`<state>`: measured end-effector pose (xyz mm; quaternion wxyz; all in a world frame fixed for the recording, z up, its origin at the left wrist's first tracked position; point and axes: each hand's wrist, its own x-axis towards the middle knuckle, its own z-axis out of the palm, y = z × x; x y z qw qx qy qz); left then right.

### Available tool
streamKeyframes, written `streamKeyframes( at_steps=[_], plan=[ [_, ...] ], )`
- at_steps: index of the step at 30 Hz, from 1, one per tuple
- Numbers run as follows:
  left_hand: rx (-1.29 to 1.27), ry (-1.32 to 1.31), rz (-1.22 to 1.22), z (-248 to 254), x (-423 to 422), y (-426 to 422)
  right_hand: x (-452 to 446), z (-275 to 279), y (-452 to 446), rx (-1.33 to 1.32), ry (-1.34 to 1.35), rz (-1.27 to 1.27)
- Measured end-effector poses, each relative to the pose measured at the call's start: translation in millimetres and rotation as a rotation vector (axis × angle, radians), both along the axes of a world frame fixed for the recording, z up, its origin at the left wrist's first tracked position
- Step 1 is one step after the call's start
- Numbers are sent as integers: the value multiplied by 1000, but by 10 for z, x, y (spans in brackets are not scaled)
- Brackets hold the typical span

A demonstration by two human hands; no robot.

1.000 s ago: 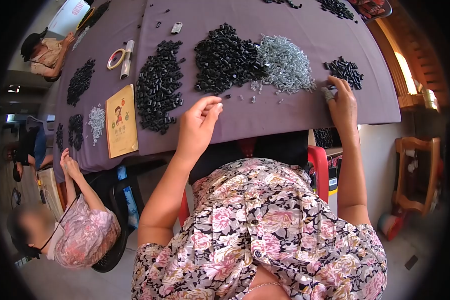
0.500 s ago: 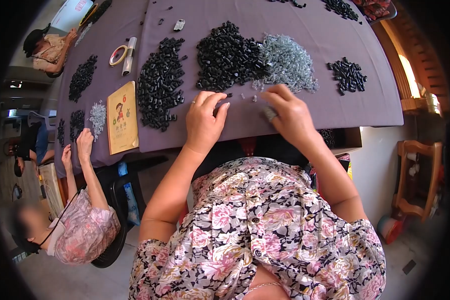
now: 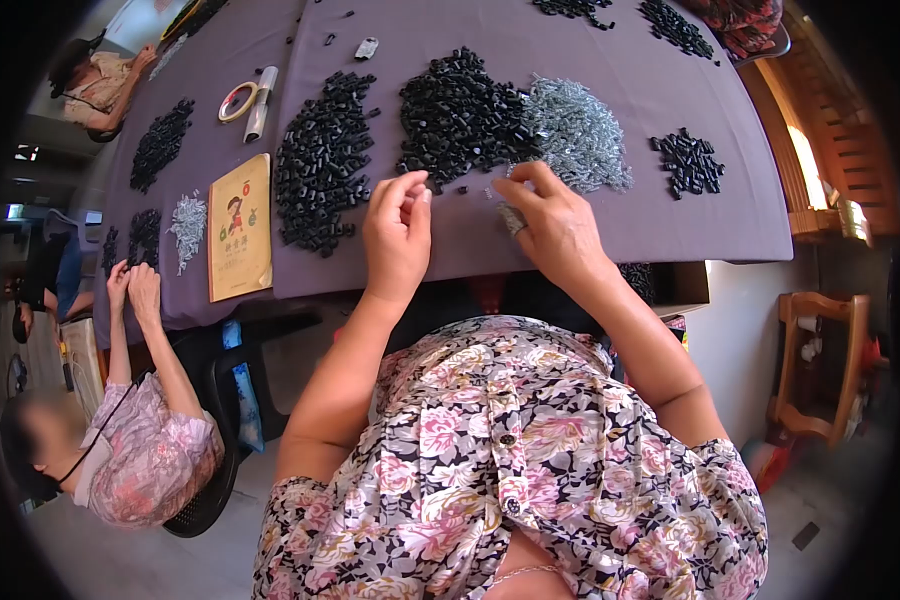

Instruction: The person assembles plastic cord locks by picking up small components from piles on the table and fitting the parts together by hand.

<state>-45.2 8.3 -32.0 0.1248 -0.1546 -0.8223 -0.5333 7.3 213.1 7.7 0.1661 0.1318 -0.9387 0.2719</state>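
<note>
My left hand (image 3: 398,232) is raised over the table's near edge, just below the middle pile of black pieces (image 3: 460,115). Its fingers are curled together, and anything between them is too small to name. To its right, my right hand (image 3: 552,222) reaches to the near side of the pile of clear pieces (image 3: 580,135), thumb and fingertips close together. A grey covering wraps one finger of that hand. Whether a piece sits at its fingertips is hidden. A long black pile (image 3: 322,165) lies left of my hands, and a smaller black pile (image 3: 687,163) lies to the right.
Left of the long pile lie a yellow booklet (image 3: 240,230), a tape roll (image 3: 238,102) and a clear roll (image 3: 261,104). A co-worker's hands (image 3: 135,285) are by small piles at the left edge. Another person (image 3: 100,88) sits farther off. A wooden chair (image 3: 820,365) stands right.
My right hand has come from the right-hand black pile to the near side of the clear pile, beside my left hand. The co-worker's hands have moved together.
</note>
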Motion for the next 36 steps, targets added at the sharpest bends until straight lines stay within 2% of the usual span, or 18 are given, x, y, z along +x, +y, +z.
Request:
streamKeyframes(
  at_steps=[4,8,12,15,19,22,25,29,32,36],
  plan=[
    [61,-2,42,-22,-22,-23,-191,-212,-156,124,97,50],
    [19,12,25,-13,-42,-14,-168,-288,-133,94,119,77],
    [-195,44,-28,33,-16,31,-64,-273,-82,15,87,129],
    [-454,266,-46,5,-26,33,-39,-249,-79,-48,88,115],
    [-229,26,-115,48,9,5,-48,-245,-84,-92,111,76],
    [-236,114,-108,137,-76,80,-56,-242,-86,-59,70,75],
    [-351,172,-86,139,-240,82,-61,-269,-84,-54,59,71],
    [-340,198,-144,208,-284,118,-46,-241,-95,-60,56,68],
    [-508,289,-166,267,-323,228,-64,-245,-92,-55,70,88],
    [-632,254,-162,259,-397,276,-74,-244,-102,-85,70,94]
  ],
)
